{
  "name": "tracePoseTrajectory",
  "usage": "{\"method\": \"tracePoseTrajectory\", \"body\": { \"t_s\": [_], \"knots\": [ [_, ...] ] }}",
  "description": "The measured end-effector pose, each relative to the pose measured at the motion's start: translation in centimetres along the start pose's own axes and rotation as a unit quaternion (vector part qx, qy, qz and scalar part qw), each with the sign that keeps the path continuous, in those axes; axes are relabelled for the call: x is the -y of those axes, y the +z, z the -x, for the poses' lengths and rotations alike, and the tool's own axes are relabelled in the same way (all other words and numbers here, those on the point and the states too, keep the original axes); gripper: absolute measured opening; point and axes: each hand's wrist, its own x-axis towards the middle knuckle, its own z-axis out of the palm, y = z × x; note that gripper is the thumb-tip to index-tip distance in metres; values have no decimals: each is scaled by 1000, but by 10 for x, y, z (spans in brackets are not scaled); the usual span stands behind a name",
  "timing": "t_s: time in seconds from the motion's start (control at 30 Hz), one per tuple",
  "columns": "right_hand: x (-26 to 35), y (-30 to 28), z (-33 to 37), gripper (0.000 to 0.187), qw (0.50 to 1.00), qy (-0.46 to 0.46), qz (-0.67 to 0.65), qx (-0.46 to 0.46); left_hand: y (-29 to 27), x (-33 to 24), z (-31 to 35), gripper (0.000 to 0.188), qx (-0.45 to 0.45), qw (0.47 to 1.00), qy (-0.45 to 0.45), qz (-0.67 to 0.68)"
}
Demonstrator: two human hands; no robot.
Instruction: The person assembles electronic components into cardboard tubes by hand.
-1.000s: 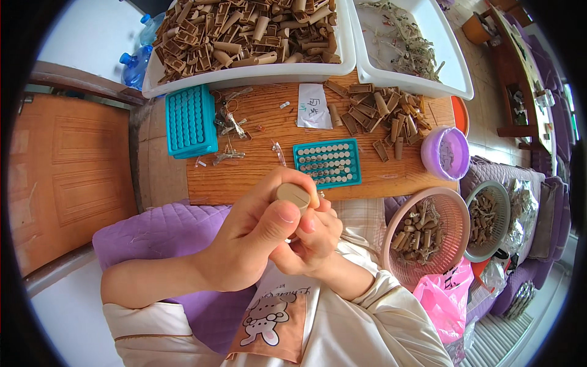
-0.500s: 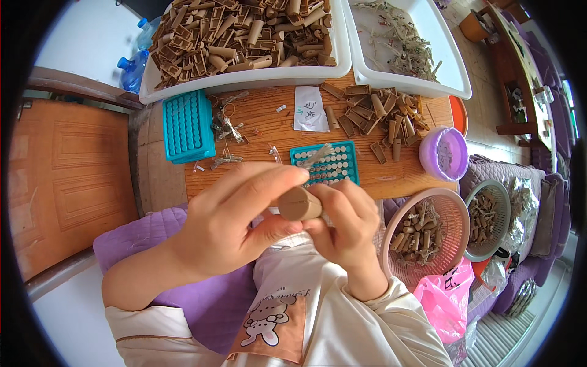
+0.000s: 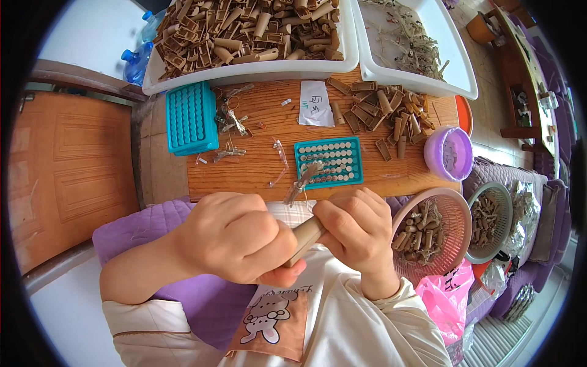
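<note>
A brown plastic cylindrical casing [image 3: 307,238] is gripped from both sides in front of my chest. My left hand [image 3: 235,238] is closed round its lower left end, the thumb along its underside. My right hand [image 3: 356,226] is closed on its upper right end, fingers curled over it. From behind the casing a bundle of clear, thin wire [image 3: 301,185] sticks up toward the table; where it joins is hidden by my hands. Just beyond lies a teal tray [image 3: 360,164] with rows of small round whitish pieces.
A white bin [image 3: 257,74] heaped with brown casings and another white bin [image 3: 460,67] with wire bundles stand at the back. Loose casings [image 3: 385,113] lie on the wooden table. Teal racks [image 3: 191,119] stand left; a purple tub [image 3: 431,153] and pink basket [image 3: 466,229] right.
The casing has turned from end-on to lying slantwise, showing its side. My left hand has rolled from a fingertip hold into a fist round it. The wire bundle now hangs lower.
</note>
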Motion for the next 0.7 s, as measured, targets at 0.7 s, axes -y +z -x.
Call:
{"method": "tracePoseTrajectory", "body": {
  "t_s": [0.7],
  "knots": [
    [14, -9, -11, 58, 968, 39, -75, -235, 9, -7, 4, 52, 75, 490, -477, 726]
  ]
}}
